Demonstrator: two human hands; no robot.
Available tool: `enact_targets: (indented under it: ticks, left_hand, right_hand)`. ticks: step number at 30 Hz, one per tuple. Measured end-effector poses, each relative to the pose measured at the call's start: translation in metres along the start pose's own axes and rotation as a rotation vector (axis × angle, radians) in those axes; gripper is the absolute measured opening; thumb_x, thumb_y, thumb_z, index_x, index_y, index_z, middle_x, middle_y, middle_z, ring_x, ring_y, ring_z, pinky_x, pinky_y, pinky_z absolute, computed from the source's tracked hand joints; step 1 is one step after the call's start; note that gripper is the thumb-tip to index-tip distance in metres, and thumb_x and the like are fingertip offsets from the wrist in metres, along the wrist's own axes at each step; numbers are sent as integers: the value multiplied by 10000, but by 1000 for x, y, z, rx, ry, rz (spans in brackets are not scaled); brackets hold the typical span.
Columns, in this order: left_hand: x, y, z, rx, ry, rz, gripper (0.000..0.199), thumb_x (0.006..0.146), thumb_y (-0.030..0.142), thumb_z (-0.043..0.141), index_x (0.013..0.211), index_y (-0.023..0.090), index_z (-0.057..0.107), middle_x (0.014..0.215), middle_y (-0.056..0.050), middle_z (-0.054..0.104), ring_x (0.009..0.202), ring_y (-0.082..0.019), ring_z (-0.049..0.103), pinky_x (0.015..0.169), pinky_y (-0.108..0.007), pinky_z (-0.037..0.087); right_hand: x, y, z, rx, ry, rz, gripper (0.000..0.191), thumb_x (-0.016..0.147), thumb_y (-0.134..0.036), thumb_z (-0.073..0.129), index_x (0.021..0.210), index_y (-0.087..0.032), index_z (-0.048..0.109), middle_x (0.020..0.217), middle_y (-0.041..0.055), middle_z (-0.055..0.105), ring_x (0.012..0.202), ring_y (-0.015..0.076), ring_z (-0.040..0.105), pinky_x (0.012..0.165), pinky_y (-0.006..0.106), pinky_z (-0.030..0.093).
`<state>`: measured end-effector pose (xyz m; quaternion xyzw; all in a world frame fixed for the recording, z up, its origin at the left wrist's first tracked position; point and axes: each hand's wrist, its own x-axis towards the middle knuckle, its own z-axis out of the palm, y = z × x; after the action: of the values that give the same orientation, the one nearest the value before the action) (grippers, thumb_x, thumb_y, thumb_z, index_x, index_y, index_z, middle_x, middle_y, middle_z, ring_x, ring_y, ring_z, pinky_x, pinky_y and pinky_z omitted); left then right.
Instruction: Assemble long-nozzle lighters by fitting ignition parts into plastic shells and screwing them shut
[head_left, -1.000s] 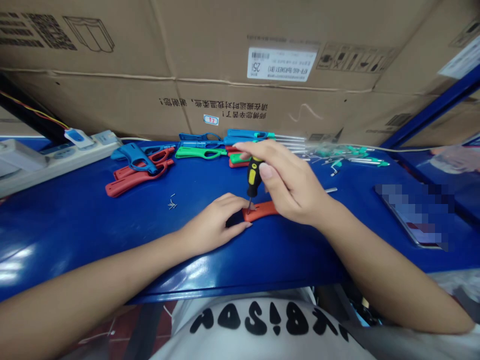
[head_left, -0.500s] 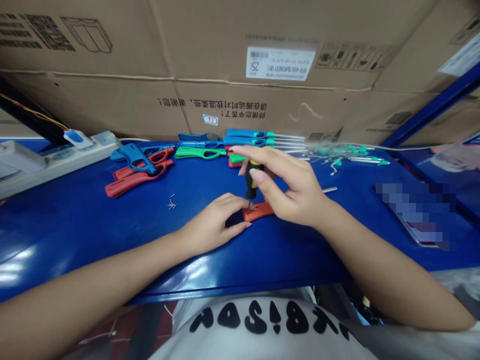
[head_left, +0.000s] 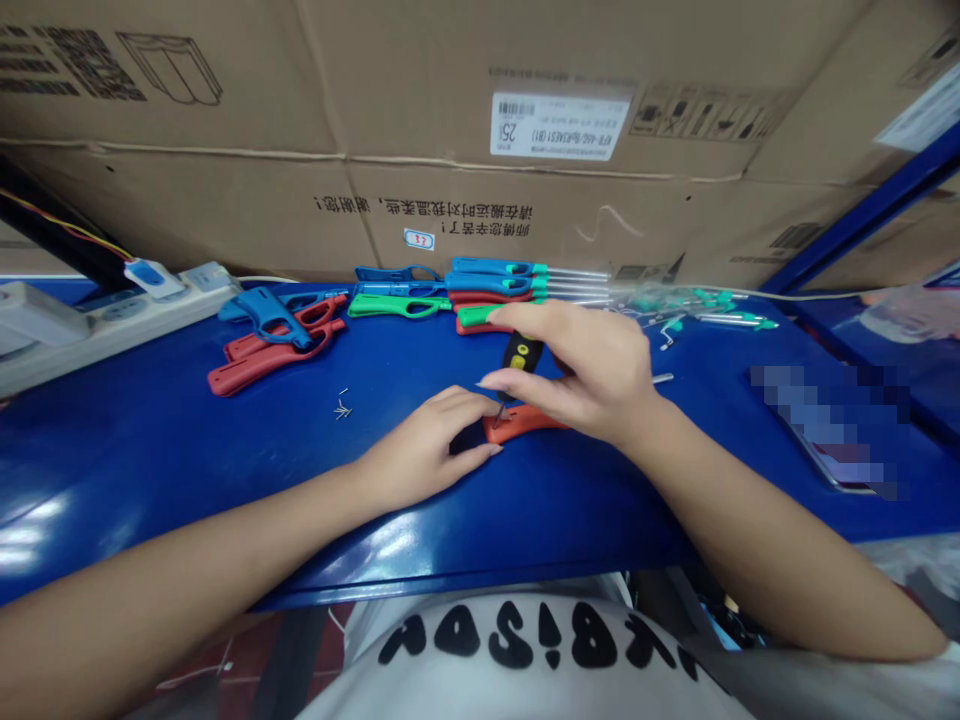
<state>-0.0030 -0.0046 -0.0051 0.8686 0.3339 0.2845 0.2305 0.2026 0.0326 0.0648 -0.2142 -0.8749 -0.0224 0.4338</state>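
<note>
Holding narrowly, the right hand (head_left: 577,370) is closed around the yellow-and-black handle of a screwdriver (head_left: 519,352), and the shaft is angled down to a red plastic housing (head_left: 525,423). The tip is barely made out beside the fingertips, so its exact contact with the housing cannot be told. The left hand (head_left: 424,450) is curled over the housing's near end, with the housing lying flat on a blue workbench (head_left: 150,480) between both hands.

Farther out, a few tiny metal pins (head_left: 343,408) are left lying to the left of the hands. Red, blue and green plastic housings (head_left: 397,306) are laid in loose groups along the back of the bench, and a scatter of metal rods with green ends (head_left: 731,322) is seen to the right. A white power strip (head_left: 112,325) is placed at the left edge.

Large cardboard cartons (head_left: 525,130) are stacked behind the bench; they are closed, so their contents cannot be seen. A flat device (head_left: 825,425) on the right is obscured by pixelation, and what it shows cannot be made out.
</note>
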Motion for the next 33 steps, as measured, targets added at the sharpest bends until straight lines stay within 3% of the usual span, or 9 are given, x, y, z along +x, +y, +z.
enact_targets:
  ticks: [3,5,8,10,15,20,25,30,33]
  left_hand:
    - [0,1,-1,6,9,-4,251,938,236,662,1177,173,619,1105,-75,690,1040,-213,632,960,-370,507]
    - [0,2,-1,6,6,-10,232,935,228,662,1156,169,624,1093,-75,694,1034,-216,636,947,-367,510]
    - [0,1,-2,-3,-5,-8,263,937,238,658,1191,179,618,1152,-83,689,1085,-235,629,982,-397,495]
    - [0,1,-2,-6,-6,-2,289,940,241,655,1221,189,611,1171,-83,686,1095,-237,627,995,-407,488]
    - [0,1,-1,-1,2,-19,257,934,233,663,1184,188,629,1093,-70,689,1019,-214,634,939,-370,509]
    - [0,0,-1,-2,-6,-9,286,934,232,663,1213,193,612,1133,-74,687,1062,-225,624,989,-401,486]
    - [0,1,-1,-7,-6,-17,261,945,243,645,1201,202,618,1109,-69,692,1034,-220,634,950,-386,508]
    - [1,2,-2,6,4,-1,267,951,262,636,1205,184,615,1134,-88,691,1067,-238,634,975,-408,501]
    - [1,3,-2,5,-2,-8,258,952,257,635,1201,191,616,1148,-86,697,1082,-239,634,986,-406,500]
  right_hand:
    - [1,-2,0,118,-35,16,366,1058,-287,362,1335,-209,589,1184,78,712,1028,191,685,892,347,561]
    - [2,-4,0,228,-77,55,372,1058,-232,345,1353,-215,571,1191,61,707,995,162,689,903,336,559]
    - [3,-4,1,173,-28,63,269,1005,-363,547,1199,-211,656,1047,52,729,829,157,685,813,325,572]
    - [1,-2,0,79,17,30,304,960,-441,612,1141,-207,680,1013,67,730,840,185,681,786,339,571]
    - [1,-3,-1,261,-100,98,397,1067,-255,321,1403,-202,525,1206,79,696,977,164,685,855,333,571]
    - [1,-2,-1,80,16,42,287,967,-383,611,1171,-192,674,1057,67,746,880,173,697,786,306,568]
    - [2,-4,-3,224,-34,93,364,1053,-224,369,1338,-202,594,1136,66,734,943,157,703,856,324,570]
    - [3,-4,-5,116,7,46,266,965,-386,616,1136,-202,703,973,50,749,825,172,700,797,321,574]
    - [3,-4,-8,113,-39,40,327,1013,-349,522,1272,-200,653,1076,71,749,888,178,700,849,330,564]
